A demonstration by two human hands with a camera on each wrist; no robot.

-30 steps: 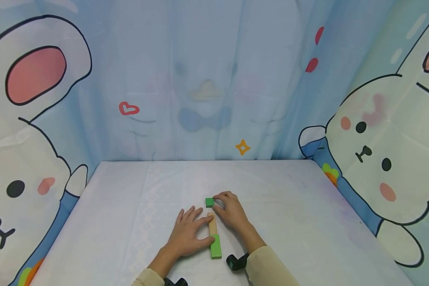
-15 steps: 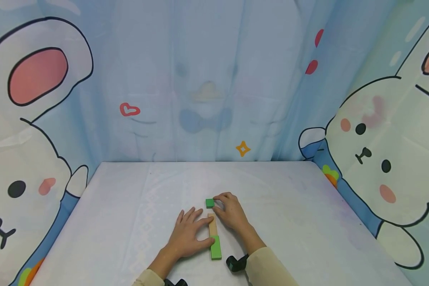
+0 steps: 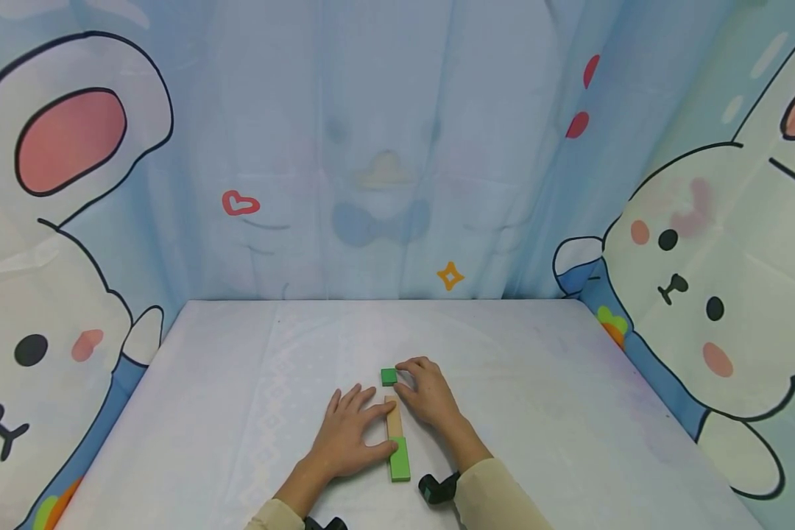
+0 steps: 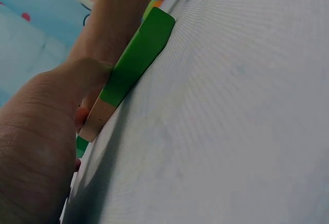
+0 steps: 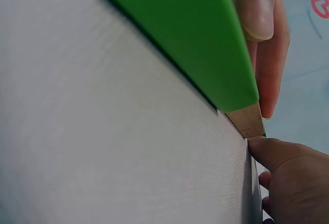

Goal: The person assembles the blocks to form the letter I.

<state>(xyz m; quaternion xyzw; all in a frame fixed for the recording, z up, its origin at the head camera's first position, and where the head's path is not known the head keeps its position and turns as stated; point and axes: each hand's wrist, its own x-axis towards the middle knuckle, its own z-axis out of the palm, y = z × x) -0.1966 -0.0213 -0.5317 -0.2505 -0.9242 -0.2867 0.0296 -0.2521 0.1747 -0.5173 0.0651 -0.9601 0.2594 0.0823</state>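
In the head view, a light green block (image 3: 400,462) and a plain wooden block (image 3: 394,419) lie end to end in a line on the white tabletop. My left hand (image 3: 347,434) is spread beside them, its thumb touching the green block and its index fingertip on the wooden one. Just beyond, a small dark green block (image 3: 388,377) sits apart from the wooden block's far end. The thumb and index finger of my right hand (image 3: 430,394) pinch that small block at its right side. Seen from the left wrist, the light green block (image 4: 136,62) looms large, the wooden block (image 4: 97,120) behind it.
A white cloth covers the table (image 3: 536,397). Black wrist devices (image 3: 439,488) sit by both cuffs. Behind the table hangs a blue curtain (image 3: 291,110) printed with cartoon rabbits.
The hands and blocks hold the same places on the table; only a slight shift of the head view shows.
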